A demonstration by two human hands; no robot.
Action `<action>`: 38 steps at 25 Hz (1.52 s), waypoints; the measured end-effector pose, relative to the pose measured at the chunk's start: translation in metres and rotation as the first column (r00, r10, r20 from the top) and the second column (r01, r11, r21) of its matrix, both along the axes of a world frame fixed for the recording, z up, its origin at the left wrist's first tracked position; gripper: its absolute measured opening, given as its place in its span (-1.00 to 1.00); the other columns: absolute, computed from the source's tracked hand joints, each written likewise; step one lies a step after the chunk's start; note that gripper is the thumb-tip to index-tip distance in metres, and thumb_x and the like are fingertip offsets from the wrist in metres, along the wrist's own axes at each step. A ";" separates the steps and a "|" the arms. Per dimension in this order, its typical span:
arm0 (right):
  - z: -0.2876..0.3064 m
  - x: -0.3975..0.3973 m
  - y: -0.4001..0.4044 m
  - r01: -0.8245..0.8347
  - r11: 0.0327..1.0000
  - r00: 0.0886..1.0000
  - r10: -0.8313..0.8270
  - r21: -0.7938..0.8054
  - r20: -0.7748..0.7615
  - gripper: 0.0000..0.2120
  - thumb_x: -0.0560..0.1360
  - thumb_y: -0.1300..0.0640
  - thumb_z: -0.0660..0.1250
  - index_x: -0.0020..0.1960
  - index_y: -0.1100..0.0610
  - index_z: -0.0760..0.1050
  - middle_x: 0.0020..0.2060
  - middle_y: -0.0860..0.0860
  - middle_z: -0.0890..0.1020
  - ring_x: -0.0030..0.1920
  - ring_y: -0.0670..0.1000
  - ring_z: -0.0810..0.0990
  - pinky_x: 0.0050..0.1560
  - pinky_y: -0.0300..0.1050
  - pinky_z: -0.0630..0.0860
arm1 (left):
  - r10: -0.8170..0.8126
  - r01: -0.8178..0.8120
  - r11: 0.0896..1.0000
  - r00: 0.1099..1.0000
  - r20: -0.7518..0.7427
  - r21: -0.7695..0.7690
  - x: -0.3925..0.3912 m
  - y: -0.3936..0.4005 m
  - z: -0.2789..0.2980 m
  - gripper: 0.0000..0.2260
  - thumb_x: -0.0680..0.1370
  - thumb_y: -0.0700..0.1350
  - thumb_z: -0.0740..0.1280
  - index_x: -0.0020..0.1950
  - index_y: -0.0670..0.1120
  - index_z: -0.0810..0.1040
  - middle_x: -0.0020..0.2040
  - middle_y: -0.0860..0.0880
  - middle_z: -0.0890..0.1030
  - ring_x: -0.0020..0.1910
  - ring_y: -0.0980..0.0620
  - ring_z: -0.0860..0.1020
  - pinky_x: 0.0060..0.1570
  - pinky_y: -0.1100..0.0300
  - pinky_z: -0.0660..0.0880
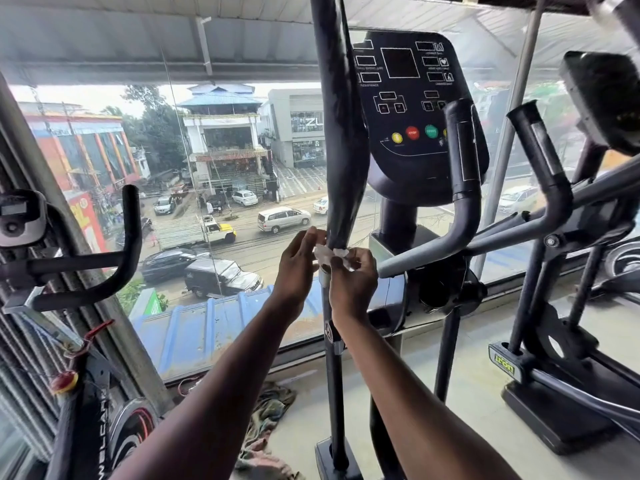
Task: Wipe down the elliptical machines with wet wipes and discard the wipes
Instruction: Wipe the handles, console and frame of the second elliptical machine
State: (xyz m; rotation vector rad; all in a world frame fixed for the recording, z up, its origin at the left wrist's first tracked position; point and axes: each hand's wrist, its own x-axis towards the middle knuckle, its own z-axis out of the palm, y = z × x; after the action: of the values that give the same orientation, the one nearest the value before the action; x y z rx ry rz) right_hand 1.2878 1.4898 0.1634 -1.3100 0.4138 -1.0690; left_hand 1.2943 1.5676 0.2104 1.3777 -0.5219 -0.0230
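Both forearms are extended from the bottom edge toward the long moving handlebar (341, 161) of the near elliptical. Left hand (298, 268) is raised just left of the bar, fingers fairly straight, fingertips touching the wet wipe (327, 255) at the bar's lower end. Right hand (353, 282) is curled, and the wipe's other end is pinched between thumb and fingers just right of the bar. The wipe appears to be wrapped around the bar where the dark grip covering ends and a pale collar begins; how far round the back it runs cannot be seen.

Handling, judged: the wipe is thin, limp, damp and very light; it should conform to a round tube but bunch or tear if dragged by one corner. A hold by both ends, with the tube cupped between, is judged best. The grip covering looks creased and loose, so snagging is possible. The bar itself is rigid and probably pivots, so it may swing when pushed.

Noted beyond: console (408, 98) with coloured buttons, fixed handle (462, 157), second elliptical (554, 216) at right, exercise bike (86, 271) at left, crumpled cloth (266, 420) on floor. No waste bin is in view.
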 end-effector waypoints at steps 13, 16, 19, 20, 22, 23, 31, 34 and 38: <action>-0.016 0.030 -0.002 -0.028 0.969 0.979 0.076 0.244 -0.189 -0.75 0.25 0.01 0.59 -0.26 0.12 0.58 -0.36 0.01 0.68 -0.33 0.01 0.65 -0.26 -0.09 0.57 | -0.025 0.026 1.000 0.991 -0.134 -0.002 0.026 0.001 -0.032 -0.75 0.65 0.06 0.18 -0.02 -0.01 0.60 -0.11 0.03 0.64 -0.10 0.04 0.57 -0.07 0.16 0.44; -0.017 0.047 0.016 -0.053 0.866 0.995 0.090 0.497 -0.052 -0.89 0.41 0.17 0.49 -0.22 0.18 0.60 -0.35 0.10 0.65 -0.44 -0.04 0.61 -0.37 -0.19 0.54 | -0.065 0.064 0.998 0.992 -0.109 -0.009 0.057 0.006 -0.045 -0.87 0.60 -0.07 0.29 -0.05 -0.02 0.63 -0.11 0.01 0.66 -0.11 0.03 0.59 -0.05 0.15 0.46; -0.014 0.059 0.044 -0.072 0.895 0.997 0.074 0.440 0.013 -0.93 0.51 0.21 0.38 -0.08 0.20 0.62 -0.27 0.07 0.67 -0.37 -0.07 0.64 -0.38 -0.26 0.51 | -0.069 0.065 0.997 0.990 -0.122 -0.033 0.090 0.017 -0.050 -0.88 0.52 -0.23 0.35 -0.13 -0.04 0.63 -0.19 -0.03 0.66 -0.23 0.04 0.58 -0.12 0.19 0.45; -0.012 0.061 0.052 -0.046 0.930 0.999 0.044 0.364 0.013 -0.94 0.52 0.20 0.38 -0.10 0.14 0.64 -0.26 0.02 0.68 -0.32 -0.07 0.65 -0.37 -0.27 0.51 | -0.094 0.086 0.994 0.986 -0.138 -0.063 0.103 0.020 -0.052 -0.87 0.48 -0.26 0.37 -0.15 -0.04 0.63 -0.22 -0.04 0.65 -0.25 0.02 0.56 -0.12 0.18 0.45; -0.007 0.066 0.062 0.036 0.977 0.999 -0.030 0.209 -0.033 -0.85 0.54 0.18 0.35 -0.18 0.02 0.60 -0.28 -0.06 0.66 -0.31 -0.14 0.63 -0.34 -0.28 0.50 | -0.162 0.145 0.983 0.974 -0.157 -0.113 0.123 0.026 -0.050 -0.87 0.40 -0.26 0.35 -0.17 -0.06 0.64 -0.26 -0.09 0.62 -0.25 -0.02 0.52 -0.12 0.11 0.45; -0.007 0.069 0.064 0.080 0.988 0.995 -0.071 0.134 -0.068 -0.83 0.55 0.16 0.33 -0.20 0.02 0.57 -0.29 -0.07 0.64 -0.33 -0.16 0.61 -0.31 -0.24 0.51 | -0.203 0.186 0.976 0.965 -0.167 -0.114 0.130 0.026 -0.048 -0.86 0.39 -0.27 0.33 -0.15 -0.08 0.64 -0.27 -0.13 0.61 -0.26 -0.04 0.50 -0.13 0.10 0.45; 0.000 0.092 0.055 0.219 0.931 0.969 -0.242 -0.293 -0.044 -0.75 0.52 0.15 0.32 0.17 -0.04 0.46 0.00 0.01 0.58 0.00 0.03 0.60 0.03 -0.09 0.55 | -0.363 0.338 0.928 0.915 -0.176 -0.159 0.151 0.022 -0.019 -0.83 0.43 -0.41 0.17 -0.23 -0.24 0.52 -0.25 -0.21 0.52 -0.30 -0.07 0.46 -0.41 0.29 0.41; 0.006 0.099 0.046 0.294 0.864 0.951 -0.306 -0.410 0.038 -0.82 0.47 0.21 0.32 0.05 0.05 0.56 0.03 0.13 0.54 -0.01 0.00 0.56 0.02 -0.14 0.56 | -0.412 0.385 0.904 0.902 -0.131 -0.187 0.156 0.020 -0.007 -0.80 0.44 -0.42 0.15 -0.26 -0.17 0.44 -0.33 -0.15 0.49 -0.40 -0.04 0.42 -0.43 0.27 0.39; 0.009 0.099 0.046 0.395 0.787 0.914 -0.389 -0.474 0.116 -0.79 0.42 0.31 0.29 0.02 0.14 0.54 -0.02 0.00 0.53 0.01 0.07 0.57 0.00 0.00 0.56 | -0.509 0.489 0.848 0.859 -0.059 -0.205 0.166 0.004 -0.003 -0.94 0.40 -0.31 0.21 -0.27 -0.21 0.44 -0.40 -0.09 0.44 -0.39 -0.01 0.37 -0.37 0.20 0.32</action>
State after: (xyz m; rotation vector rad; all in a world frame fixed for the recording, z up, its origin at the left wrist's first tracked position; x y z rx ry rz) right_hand 1.3868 1.5360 0.1725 -1.7102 0.4340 -1.6099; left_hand 1.4607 1.5711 0.2078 1.0214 -0.7601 -0.4661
